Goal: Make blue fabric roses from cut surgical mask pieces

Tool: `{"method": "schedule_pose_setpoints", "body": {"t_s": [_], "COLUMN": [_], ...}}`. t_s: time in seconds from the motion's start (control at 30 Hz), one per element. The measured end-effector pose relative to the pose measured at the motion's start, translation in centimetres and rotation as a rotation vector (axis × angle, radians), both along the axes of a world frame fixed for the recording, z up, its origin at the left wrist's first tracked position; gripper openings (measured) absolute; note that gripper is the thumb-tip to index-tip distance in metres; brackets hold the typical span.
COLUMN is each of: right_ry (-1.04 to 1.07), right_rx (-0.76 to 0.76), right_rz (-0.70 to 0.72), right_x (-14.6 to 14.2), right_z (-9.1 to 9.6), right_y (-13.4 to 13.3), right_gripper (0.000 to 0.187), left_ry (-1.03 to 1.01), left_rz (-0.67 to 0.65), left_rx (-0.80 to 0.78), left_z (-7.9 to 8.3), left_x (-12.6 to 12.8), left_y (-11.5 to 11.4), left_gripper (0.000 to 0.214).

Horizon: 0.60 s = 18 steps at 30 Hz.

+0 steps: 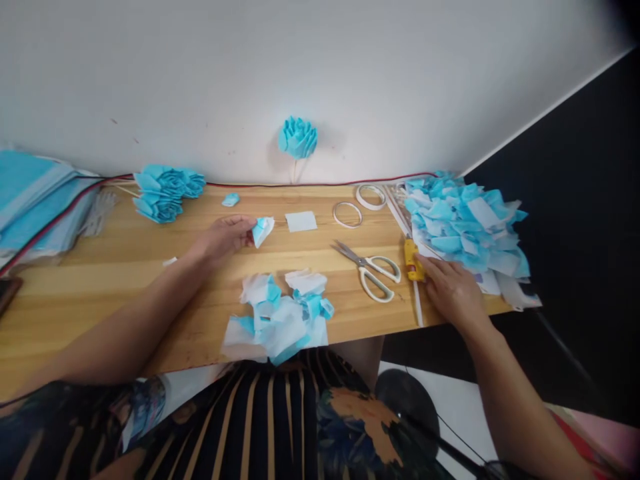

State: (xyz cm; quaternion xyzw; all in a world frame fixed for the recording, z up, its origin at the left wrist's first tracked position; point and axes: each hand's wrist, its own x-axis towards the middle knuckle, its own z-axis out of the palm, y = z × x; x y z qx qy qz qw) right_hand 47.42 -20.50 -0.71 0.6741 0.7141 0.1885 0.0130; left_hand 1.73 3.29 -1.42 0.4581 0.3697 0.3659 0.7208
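Note:
Pinched between the fingertips of my left hand (227,237) is a small folded blue-and-white fabric petal (263,231), raised a little over the wooden table. My right hand (453,290) has its fingers at a yellow glue gun (413,260), gripping its side; part of the grip is hidden. A white glue stick (419,303) pokes out of the gun's rear. Scissors with white handles (370,269) lie partly open left of the gun. Before me sits a loose pile of blue and white fabric scraps (283,317).
A finished blue flower (298,138) on a stick leans at the wall, and more blue flowers (167,192) lie left. Two tape rolls (348,215) and a white card (301,221) are mid-table. Blue petals (463,217) heap at right; packed blue masks (37,197) lie far left.

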Motion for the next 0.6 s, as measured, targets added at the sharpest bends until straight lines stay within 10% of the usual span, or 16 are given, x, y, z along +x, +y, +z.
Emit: {"method": "schedule_pose_setpoints", "body": {"t_s": [0.23, 0.4, 0.6], "right_ry": [0.242, 1.421, 1.963], "right_rx": [0.05, 0.566, 0.33], "right_rz": [-0.156, -0.463, -0.372], "right_x": [0.1, -2.9, -8.7], "right_z": [2.5, 5.6, 6.2], "right_y": [0.0, 1.4, 4.3], "right_gripper": [0.051, 0.028, 0.034], "left_ry": [0.003, 0.041, 0.056], "left_rz": [-0.02, -0.016, 0.023], "left_rx": [-0.015, -0.021, -0.038], "left_z": [0.1, 0.5, 0.4], "left_x": [0.1, 0.1, -0.1], "left_y": [0.0, -0.2, -0.3], "left_gripper": [0.032, 0.029, 0.023]}}
